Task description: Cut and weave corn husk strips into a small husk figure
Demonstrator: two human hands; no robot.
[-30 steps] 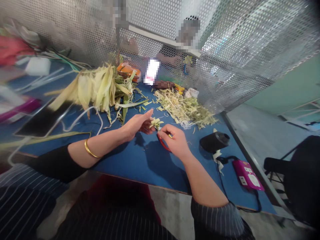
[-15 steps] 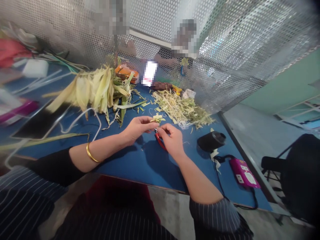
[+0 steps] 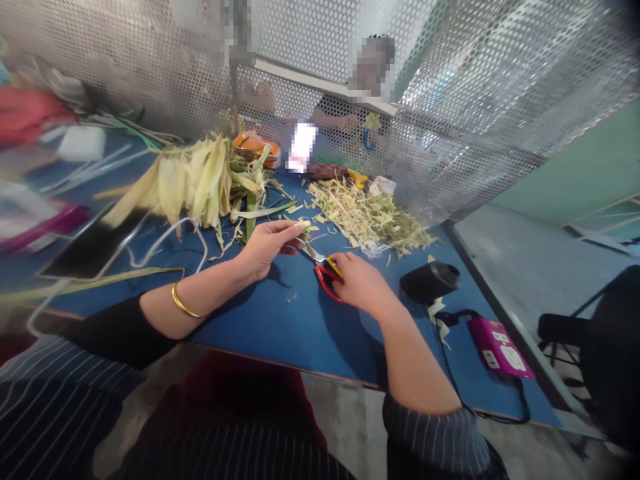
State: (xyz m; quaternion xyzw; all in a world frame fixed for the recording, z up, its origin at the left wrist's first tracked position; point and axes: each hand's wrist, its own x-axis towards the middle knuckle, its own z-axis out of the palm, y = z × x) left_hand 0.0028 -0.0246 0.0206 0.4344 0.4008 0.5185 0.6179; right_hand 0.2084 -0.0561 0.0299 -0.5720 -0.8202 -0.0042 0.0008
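Note:
Between the thumb and fingers of my left hand is a small pale green husk piece. My right hand is closed on scissors with red and yellow handles, their blades spread and pointing at the husk piece. Beyond my hands lies a heap of pale cut strips on the blue table. A bundle of long dry husks lies to the left.
A black spool and a purple power box with cables sit at the right. A lit phone stands near the perforated screen. A dark panel lies left; a person is beyond the screen.
My right hand has moved back from my left and now grips the scissors by their handles. The blades have come into view, opened beside the husk piece.

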